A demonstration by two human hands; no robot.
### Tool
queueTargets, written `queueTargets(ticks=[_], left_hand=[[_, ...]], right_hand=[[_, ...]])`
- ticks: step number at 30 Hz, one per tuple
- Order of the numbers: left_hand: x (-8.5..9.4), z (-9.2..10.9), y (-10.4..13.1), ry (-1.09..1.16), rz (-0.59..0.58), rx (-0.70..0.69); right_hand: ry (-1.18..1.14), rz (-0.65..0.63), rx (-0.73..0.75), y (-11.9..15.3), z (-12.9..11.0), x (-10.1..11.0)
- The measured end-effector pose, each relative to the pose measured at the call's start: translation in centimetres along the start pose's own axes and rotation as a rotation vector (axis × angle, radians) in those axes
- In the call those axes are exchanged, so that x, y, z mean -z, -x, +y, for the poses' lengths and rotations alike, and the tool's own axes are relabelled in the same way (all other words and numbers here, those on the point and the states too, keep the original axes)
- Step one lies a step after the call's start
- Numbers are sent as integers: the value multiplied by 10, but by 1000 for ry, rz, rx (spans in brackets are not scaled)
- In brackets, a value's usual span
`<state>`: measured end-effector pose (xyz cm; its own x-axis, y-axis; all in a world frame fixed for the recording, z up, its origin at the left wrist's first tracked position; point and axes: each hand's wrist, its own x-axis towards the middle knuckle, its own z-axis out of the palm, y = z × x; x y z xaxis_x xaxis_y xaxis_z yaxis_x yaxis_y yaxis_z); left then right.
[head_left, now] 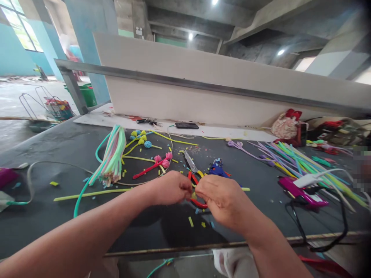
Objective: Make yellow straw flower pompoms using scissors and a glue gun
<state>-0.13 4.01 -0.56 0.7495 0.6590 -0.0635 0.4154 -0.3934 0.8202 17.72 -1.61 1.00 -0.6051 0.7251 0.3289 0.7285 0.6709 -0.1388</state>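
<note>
Near the table's middle, my left hand (173,188) and my right hand (222,196) are almost touching, fingers pinched closed. A bit of yellow pipe cleaner (194,196) shows between the fingertips, most of it hidden. One long yellow-green pipe cleaner (92,194) runs toward my left hand; I cannot tell whether it is the same piece. Under and behind my hands lie scissors (190,161) with red-and-yellow handles, blades pointing away. A red stem with pink buds (149,168) rests beyond my left hand. Something dark blue (218,168) lies behind my right hand.
A bundle of pastel pipe cleaners (113,158) lies left, with more loose ones (301,162) on the right. Yellow-and-blue buds (142,138) sit farther back. A magenta device (303,192) with a cable lies right, near dark straps. A phone (187,125) lies by the white board.
</note>
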Motion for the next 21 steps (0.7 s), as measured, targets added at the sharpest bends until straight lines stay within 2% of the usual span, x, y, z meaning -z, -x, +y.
queueTargets(ticks=[3,5,6,8,11,14,18,21], left_hand=[[-2,-6,6,257,-239,24],[-4,-12,10,508,-302,32],[-4,-14,11,631,-272,21],[-6,-17,13,839,-116,-18],[-6,-19,10,967,127,-68],[-3,-19,6,790,307,-56],[-1,-21,6,167,532,-54],[-3,-25,6,-205,605,-139]], right_hand=[[-179,44,3,-4,3,-3],[-292,126,-66,-8,6,-7],[-327,176,-119,-10,7,-10],[-335,259,-233,-13,8,-17],[-230,286,-308,-16,7,-28],[-73,226,-311,-17,-1,-37],[70,118,-295,-18,-14,-41],[151,84,-253,-17,-18,-42]])
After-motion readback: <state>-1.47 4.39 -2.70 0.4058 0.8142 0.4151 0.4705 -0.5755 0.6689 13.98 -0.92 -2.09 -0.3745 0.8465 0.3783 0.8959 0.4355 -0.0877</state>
